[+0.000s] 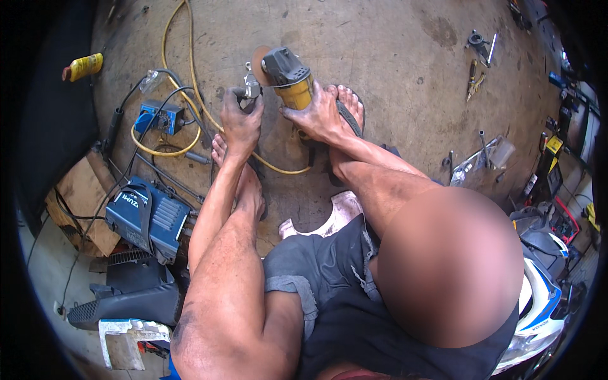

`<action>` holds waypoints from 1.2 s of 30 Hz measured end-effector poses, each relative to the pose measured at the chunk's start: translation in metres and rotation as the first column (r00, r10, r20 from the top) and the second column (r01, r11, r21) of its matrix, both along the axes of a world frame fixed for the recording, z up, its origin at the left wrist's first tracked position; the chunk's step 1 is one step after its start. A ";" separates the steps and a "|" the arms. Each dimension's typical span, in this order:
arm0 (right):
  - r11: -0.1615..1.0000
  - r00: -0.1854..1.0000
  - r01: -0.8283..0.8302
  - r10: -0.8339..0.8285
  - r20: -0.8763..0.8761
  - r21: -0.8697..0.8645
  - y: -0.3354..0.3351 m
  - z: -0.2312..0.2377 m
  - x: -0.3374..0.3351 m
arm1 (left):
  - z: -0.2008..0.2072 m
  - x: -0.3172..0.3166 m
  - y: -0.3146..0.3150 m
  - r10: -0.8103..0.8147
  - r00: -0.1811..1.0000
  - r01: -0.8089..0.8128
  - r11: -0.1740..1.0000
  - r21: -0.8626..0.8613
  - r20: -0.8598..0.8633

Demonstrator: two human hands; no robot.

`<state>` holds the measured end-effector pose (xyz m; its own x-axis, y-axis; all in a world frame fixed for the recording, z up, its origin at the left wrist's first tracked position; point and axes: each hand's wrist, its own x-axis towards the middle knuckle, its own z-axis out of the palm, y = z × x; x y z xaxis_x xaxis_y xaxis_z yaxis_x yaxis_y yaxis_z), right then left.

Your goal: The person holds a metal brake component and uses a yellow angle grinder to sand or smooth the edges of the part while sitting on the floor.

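— What have your hands got?

— My right hand point(316, 114) is wrapped around the yellow body of the angle grinder point(288, 76), fingers pressed together on it. It rests on the concrete floor point(380, 50), toward the far edge, just beside my right foot point(348, 104).

— And the left?

— My left hand point(240, 120) pinches a small metal piece point(252, 85) right against the grinder's disc point(258, 60), fingers curled tight.

— What's around?

— A yellow hose point(183, 63) loops past my left hand; a blue welding machine point(149, 215) sits near the floor's left edge.
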<state>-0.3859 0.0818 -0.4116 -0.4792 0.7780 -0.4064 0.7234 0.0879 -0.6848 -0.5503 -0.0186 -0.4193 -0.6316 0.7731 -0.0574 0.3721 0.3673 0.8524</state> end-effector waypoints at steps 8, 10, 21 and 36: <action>0.998 0.998 -0.047 0.045 0.041 0.041 0.001 0.004 0.001 | -0.003 0.000 0.000 -0.013 1.000 0.013 0.999 -0.047 -0.009; 0.997 0.998 -0.065 0.064 0.023 0.051 0.002 0.007 0.000 | -0.003 -0.001 -0.001 -0.020 0.999 0.018 0.998 -0.055 -0.029; 0.998 0.998 -0.066 0.066 -0.003 -0.024 0.004 0.011 0.000 | -0.001 0.001 0.001 -0.032 0.999 0.032 0.999 -0.010 -0.008; 0.995 0.995 -0.098 0.097 0.038 0.026 0.007 0.026 -0.001 | 0.001 0.001 0.002 -0.057 0.998 0.056 0.998 -0.041 -0.005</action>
